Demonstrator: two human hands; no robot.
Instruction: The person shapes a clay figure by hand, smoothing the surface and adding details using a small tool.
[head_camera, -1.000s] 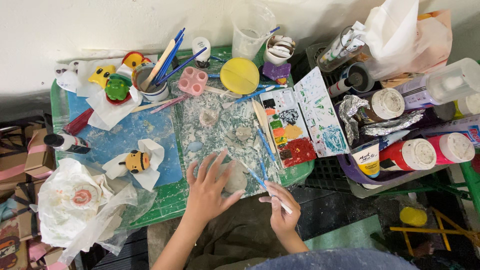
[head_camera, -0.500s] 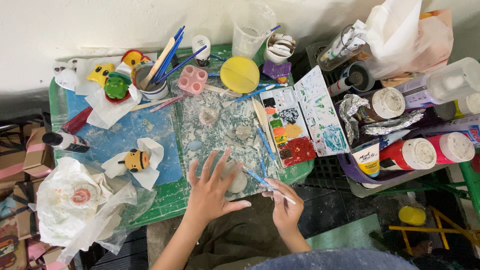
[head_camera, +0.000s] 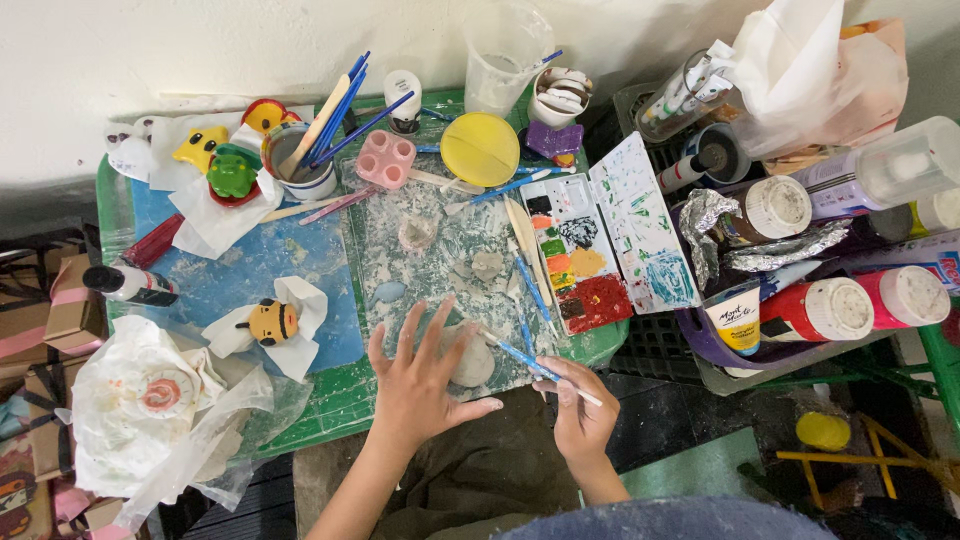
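Bench (head_camera: 330, 400), green, crowded with painting gear.

Left hand (head_camera: 418, 385): my fingers spread flat, palm down, steadying a grey clay piece (head_camera: 470, 362) at the near edge of the paint-smeared mat (head_camera: 440, 270); nothing gripped.

Right hand (head_camera: 580, 418): closed round a blue-handled brush (head_camera: 530, 366), held near its pale end; the bristle end points left and touches the clay piece.

Palette (head_camera: 600, 240): right of the mat, lid open, wells of black, green, orange, yellow and red.

Cup (head_camera: 300, 170): far left, holding blue brushes and wooden sticks.

Yellow lid (head_camera: 480, 148): far middle, beside a pink four-well tray (head_camera: 386, 160).

Figurine (head_camera: 270, 322): yellow with dark stripes, on white tissue, left of my left hand.

Paint bottles (head_camera: 830, 308): red, white-capped, lying at the right, near crumpled foil (head_camera: 780, 245).
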